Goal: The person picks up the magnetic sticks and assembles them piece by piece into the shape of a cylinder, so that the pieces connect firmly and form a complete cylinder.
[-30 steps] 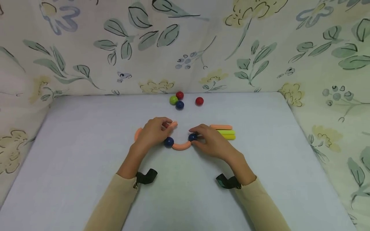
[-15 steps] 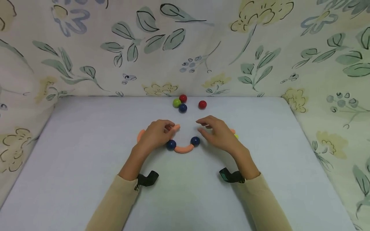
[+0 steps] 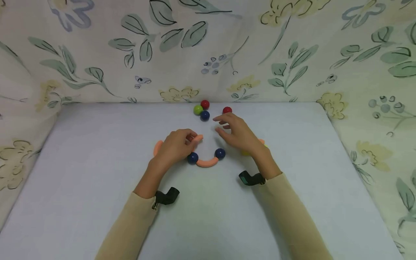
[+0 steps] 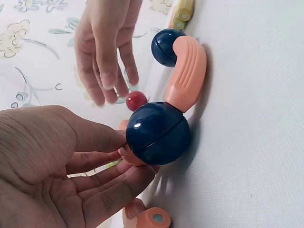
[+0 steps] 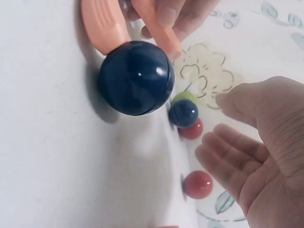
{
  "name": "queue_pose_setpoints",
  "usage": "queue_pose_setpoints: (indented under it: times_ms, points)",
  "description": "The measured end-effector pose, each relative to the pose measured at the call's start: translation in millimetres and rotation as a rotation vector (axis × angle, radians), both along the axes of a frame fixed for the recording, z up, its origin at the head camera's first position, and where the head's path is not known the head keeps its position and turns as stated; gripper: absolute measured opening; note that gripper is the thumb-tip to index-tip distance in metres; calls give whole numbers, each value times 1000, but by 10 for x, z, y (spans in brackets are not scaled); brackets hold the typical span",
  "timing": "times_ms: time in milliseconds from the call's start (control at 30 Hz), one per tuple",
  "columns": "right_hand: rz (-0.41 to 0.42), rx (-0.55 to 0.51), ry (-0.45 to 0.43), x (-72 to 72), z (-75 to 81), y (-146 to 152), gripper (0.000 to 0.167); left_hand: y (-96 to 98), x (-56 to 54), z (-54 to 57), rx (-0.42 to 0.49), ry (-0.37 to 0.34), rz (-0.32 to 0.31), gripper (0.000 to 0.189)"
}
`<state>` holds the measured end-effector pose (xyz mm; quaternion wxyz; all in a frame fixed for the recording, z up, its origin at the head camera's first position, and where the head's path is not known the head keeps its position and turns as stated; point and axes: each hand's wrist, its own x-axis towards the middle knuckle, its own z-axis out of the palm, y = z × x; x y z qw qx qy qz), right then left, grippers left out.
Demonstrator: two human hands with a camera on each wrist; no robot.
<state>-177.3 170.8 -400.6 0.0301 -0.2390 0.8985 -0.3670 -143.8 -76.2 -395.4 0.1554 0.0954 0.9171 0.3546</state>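
Observation:
My left hand pinches an orange curved magnetic rod with thumb and fingers. The rod's lower end meets a dark blue ball. From that ball another orange curved rod runs along the table to a second dark blue ball. My right hand, fingers spread and holding nothing, hovers beyond the second ball. Ahead of its fingers stand a loose blue ball, a green ball and a red ball. Another red ball is partly hidden behind the right hand.
Another orange curved rod lies left of my left hand, partly covered by it. Yellow-green rods and an orange one show partly behind my right wrist. A floral cloth rises along the white table's far edge.
My right hand has let go of the second blue ball and moved away, toward the loose balls at the back. My left hand keeps its pinch on the orange rod.

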Motion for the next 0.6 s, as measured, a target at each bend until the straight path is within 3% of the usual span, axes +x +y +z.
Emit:
queue_pose_setpoints:
  times_ms: [300,600]
  points:
    - [17,-6,-25,-209,-9,-125,38,17,-19,7,4,-20,3,40]
    - [17,86,-19,-396,-35,-301,43,17,-24,1,8,1,6,40]
